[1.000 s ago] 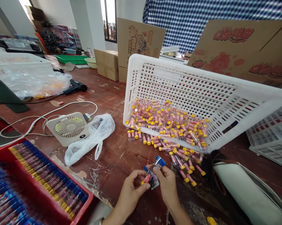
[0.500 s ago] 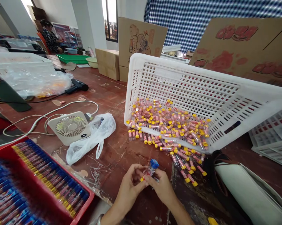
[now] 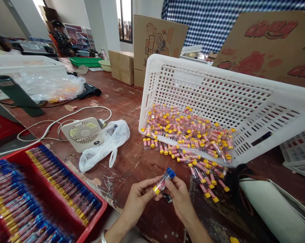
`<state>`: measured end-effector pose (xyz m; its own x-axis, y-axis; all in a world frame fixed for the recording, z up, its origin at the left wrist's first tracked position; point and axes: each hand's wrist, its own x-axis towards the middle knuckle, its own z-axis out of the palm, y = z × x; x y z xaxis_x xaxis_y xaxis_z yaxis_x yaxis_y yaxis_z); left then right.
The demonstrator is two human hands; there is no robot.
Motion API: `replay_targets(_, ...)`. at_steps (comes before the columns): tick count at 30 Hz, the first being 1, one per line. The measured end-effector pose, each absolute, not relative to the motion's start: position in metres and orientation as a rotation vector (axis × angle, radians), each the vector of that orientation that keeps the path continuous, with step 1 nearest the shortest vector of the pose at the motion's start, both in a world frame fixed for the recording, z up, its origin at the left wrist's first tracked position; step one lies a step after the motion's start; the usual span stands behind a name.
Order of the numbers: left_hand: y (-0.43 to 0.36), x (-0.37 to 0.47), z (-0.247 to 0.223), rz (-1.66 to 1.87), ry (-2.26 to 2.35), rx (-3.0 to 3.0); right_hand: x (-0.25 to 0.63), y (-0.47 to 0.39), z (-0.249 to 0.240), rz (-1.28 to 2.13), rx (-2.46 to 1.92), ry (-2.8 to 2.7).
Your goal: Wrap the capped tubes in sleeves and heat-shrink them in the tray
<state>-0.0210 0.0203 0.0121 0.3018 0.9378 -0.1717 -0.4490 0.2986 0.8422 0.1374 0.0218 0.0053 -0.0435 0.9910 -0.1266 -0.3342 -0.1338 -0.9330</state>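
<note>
Between both hands I hold a small clear tube (image 3: 162,182) with a blue cap at its upper right end and a yellow cap at its lower left. My left hand (image 3: 142,195) is closed on the yellow end. My right hand (image 3: 179,194) grips near the blue end, thumb on the tube's side. A small dark piece shows below the tube by the right fingers; I cannot make out what it is. Beyond the hands, yellow-capped tubes (image 3: 203,175) lie spilled on the table from a tipped white plastic crate (image 3: 218,77).
At left, a red tray (image 3: 103,206) holds rows of tubes with blue and yellow caps. A white fan (image 3: 83,133), a plastic bag (image 3: 104,148), a hair dryer (image 3: 91,89) and a green bottle (image 3: 20,98) stand around. A pale bag (image 3: 276,202) lies right. A person (image 3: 62,40) sits far back.
The tube has turned more into view, and the left fingers have shifted on it. The whole scene has slid slightly right as the head turned.
</note>
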Motion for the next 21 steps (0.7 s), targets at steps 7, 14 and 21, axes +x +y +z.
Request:
replay_targets(7, 0.021, -0.020, 0.006, 1.158, 0.960, 0.710, 0.127, 0.020, -0.003, 1.455, -1.050, -0.982)
replay_targets(14, 0.022, -0.019, 0.000, 1.222, 1.001, 0.706, 0.119, 0.019, -0.006, 1.468, -1.034, -0.990)
replay_targets(21, 0.021, -0.019, -0.001, 1.237, 1.026, 0.706, 0.116, 0.020, 0.000, 1.474, -1.051, -0.985)
